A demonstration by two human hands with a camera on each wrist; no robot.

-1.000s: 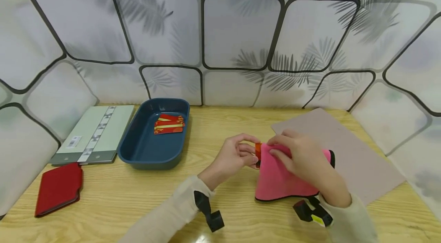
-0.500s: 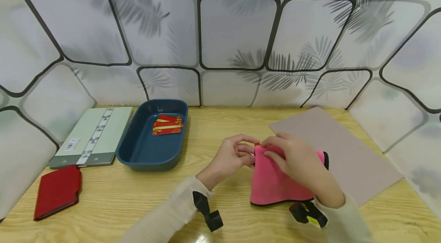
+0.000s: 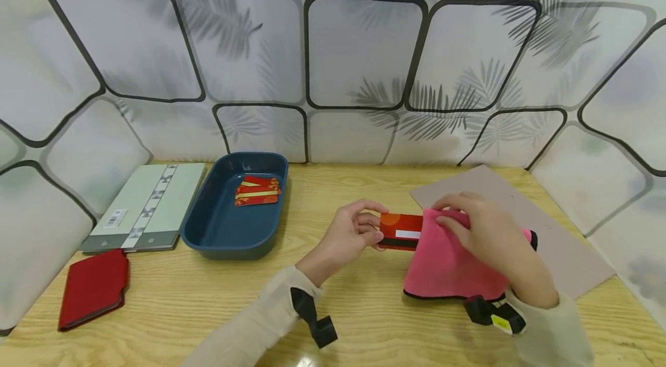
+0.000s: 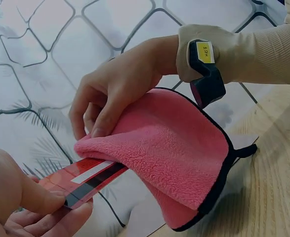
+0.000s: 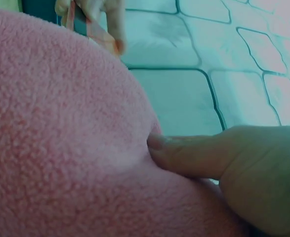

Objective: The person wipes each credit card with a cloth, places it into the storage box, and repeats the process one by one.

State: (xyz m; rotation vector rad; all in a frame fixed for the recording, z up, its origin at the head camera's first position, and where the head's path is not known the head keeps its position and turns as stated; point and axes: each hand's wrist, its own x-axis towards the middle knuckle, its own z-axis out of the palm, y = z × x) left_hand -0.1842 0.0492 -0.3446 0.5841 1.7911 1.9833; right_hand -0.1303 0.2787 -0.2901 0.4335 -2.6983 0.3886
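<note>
My left hand (image 3: 355, 232) pinches one end of a red card (image 3: 399, 230) with a black stripe and a white strip. The card's other end is hidden in the fold of a pink fleecy cloth (image 3: 447, 266) edged in black. From above, my right hand (image 3: 481, 234) grips the cloth at its fold, thumb on the near side. In the left wrist view, the cloth (image 4: 169, 143) hangs over the card (image 4: 88, 180) like a flap. The right wrist view shows the thumb (image 5: 194, 155) pressed into the pink pile.
A blue tray (image 3: 229, 248) stands left of the hands, with several red and gold cards (image 3: 257, 191) in it. Further left lie a pale green binder (image 3: 137, 199) and a dark red wallet-like folder (image 3: 93, 289). A greyish-pink sheet (image 3: 559, 245) lies at the right.
My right hand and the cloth have moved right, away from my left hand. Much more of the red card now shows between them; half a second ago the cloth covered nearly all of it.
</note>
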